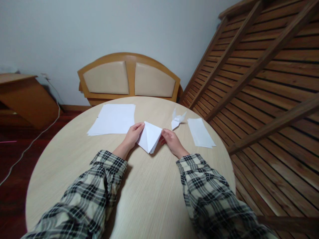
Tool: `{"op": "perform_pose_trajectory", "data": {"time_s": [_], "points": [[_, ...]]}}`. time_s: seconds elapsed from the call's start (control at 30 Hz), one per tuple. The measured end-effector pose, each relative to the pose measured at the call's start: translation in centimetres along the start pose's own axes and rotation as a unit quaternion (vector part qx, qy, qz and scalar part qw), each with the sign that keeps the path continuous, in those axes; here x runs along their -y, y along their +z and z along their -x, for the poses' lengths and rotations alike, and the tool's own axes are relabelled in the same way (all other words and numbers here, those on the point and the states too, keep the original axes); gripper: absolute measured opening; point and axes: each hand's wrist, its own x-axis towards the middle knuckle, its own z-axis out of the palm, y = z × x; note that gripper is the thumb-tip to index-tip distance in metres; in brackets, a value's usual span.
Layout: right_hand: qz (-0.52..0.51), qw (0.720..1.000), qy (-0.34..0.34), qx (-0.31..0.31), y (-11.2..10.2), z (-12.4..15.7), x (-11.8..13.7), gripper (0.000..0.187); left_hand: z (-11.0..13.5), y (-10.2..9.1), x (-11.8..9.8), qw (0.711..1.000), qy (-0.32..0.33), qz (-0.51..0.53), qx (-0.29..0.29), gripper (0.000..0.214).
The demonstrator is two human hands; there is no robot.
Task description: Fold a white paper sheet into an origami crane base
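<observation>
A white folded paper (150, 136), square in outline with several layers showing at its lower right edge, is held between my two hands just over the table. My left hand (133, 135) pinches its left side, thumb on top near the upper corner. At the right corner, my right hand (172, 142) grips the paper between thumb and fingers; some fingertips are hidden behind it. A folded white paper crane (176, 120) stands on the table beyond my right hand, its pointed ends upward.
The round wooden table (82, 166) carries a stack of white sheets (114, 118) at the back left and narrower paper strips (201, 132) at the right. A padded headboard (129, 78) stands behind it. Wooden slats (269, 99) lean along the right side, and a cable (37, 136) runs down the left.
</observation>
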Motion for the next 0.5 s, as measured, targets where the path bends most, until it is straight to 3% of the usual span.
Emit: {"op": "perform_pose_trajectory", "data": {"time_s": [0.5], "points": [[-0.006,1.000,0.020,-0.011,-0.09,-0.23,-0.34,0.043,0.28,0.24,-0.85,0.999,-0.030,0.023,0.001,0.020]]}}
